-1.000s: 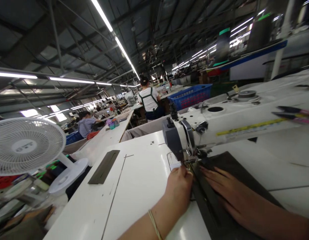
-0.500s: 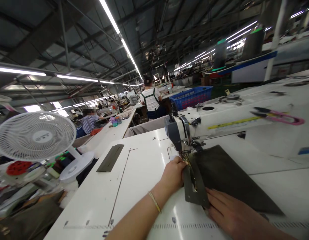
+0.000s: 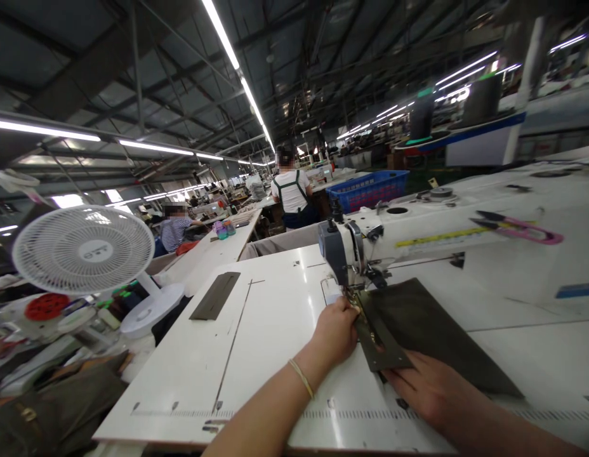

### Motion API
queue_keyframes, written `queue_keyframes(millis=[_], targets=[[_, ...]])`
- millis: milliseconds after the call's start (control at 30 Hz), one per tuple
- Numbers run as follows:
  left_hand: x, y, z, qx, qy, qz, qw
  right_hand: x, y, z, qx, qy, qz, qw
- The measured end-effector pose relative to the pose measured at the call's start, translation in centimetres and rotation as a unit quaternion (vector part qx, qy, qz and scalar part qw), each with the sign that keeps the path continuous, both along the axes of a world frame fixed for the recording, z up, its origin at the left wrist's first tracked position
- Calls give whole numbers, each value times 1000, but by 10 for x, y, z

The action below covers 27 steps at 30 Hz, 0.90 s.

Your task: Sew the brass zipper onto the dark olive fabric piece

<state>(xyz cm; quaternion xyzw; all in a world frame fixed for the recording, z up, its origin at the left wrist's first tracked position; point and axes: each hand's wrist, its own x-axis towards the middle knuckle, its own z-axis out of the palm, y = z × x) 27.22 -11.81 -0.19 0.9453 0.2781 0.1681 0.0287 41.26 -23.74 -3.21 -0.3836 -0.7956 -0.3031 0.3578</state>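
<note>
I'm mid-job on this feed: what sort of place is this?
Probably a sewing workshop or garment factory. A white sewing machine with a grey front cover stands over flat dark olive material; large dark cones, apparently thread, stand at upper right; another white worktable lies beyond.

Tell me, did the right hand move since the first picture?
Yes: the right hand has come back toward the person, away from the sewing machine head, and is now by the near end of the dark strip.

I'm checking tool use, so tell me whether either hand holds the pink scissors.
No, the scissors lie on the sewing machine, while the left hand and right hand are at the dark fabric.
</note>
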Motion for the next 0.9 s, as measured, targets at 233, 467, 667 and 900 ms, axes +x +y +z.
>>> queue_keyframes(millis=[233,467,667,900], targets=[[-5,-18,-2,28,16,-23,999,3,0,-9,9,44,35,998],[1,-17,-4,64,33,-34,997,10,-1,-10,-29,-13,40,999],[4,-7,-6,81,42,-29,995,14,6,-20,-79,3,33,996],[7,4,-8,90,28,-23,995,19,18,-14,-111,8,26,993]])
